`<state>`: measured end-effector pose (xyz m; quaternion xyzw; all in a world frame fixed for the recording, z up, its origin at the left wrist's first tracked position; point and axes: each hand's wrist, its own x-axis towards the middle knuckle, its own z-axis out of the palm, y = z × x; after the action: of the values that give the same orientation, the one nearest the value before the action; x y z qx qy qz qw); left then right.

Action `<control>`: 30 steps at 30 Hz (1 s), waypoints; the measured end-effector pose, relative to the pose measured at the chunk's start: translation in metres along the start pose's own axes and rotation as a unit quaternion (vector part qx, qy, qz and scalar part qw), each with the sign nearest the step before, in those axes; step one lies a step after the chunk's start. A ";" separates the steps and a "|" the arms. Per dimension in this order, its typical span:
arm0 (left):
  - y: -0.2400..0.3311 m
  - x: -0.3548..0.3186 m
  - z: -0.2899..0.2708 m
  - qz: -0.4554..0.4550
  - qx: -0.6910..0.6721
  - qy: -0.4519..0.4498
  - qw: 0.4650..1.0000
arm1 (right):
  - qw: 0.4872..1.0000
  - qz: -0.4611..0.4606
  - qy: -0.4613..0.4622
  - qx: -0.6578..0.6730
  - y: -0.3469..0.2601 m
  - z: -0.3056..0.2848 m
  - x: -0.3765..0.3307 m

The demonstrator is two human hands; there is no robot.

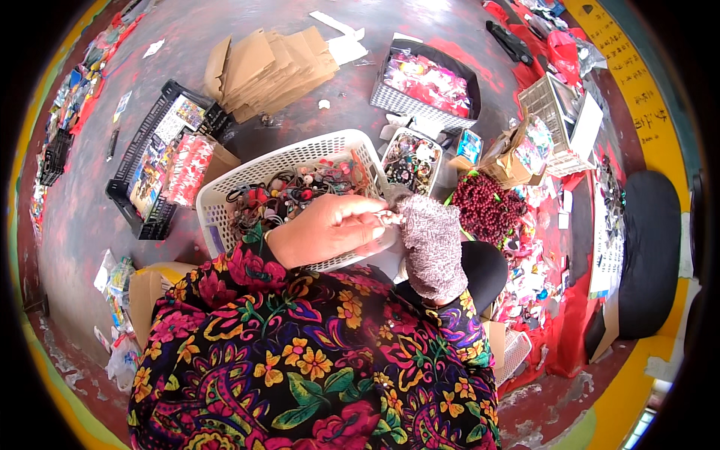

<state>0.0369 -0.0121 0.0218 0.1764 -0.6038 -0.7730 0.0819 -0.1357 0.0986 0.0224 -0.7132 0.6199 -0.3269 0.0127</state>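
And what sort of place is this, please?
Perhaps a small workshop or storeroom for accessories: a white basket of mixed trinkets, a bin of pink goods and a stack of brown cardboard suggest this.

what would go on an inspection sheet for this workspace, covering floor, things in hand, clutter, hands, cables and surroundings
Surface: grey floor, reddish patches
Things: small pale item at the fingertips, too small to identify; white basket holding mixed trinkets
Clutter: flattened cardboard, black crate, dark red beads
Left hand: fingers pinched on the pale item
Right hand: mostly under mauve knit; grip unclear
Cables: nothing seen
Surroundings: yellow band with dark writing, far right
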 end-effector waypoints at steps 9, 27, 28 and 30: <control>-0.012 0.007 -0.004 0.088 0.126 0.095 0.983 | 0.953 0.221 -0.073 0.195 -0.007 -0.004 0.014; -0.001 0.008 0.002 -0.026 -0.047 0.070 0.996 | 0.988 0.053 -0.146 0.006 0.003 0.011 0.009; -0.002 0.009 0.002 -0.018 -0.047 0.069 0.996 | 0.989 0.044 -0.142 -0.012 0.003 0.011 0.009; -0.006 0.009 0.002 -0.001 -0.046 0.071 0.996 | 0.990 0.021 -0.135 -0.046 0.003 0.013 0.010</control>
<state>0.0283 -0.0118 0.0153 0.2281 -0.5603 -0.7852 0.1319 -0.1319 0.0838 0.0159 -0.7375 0.6416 -0.1986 0.0704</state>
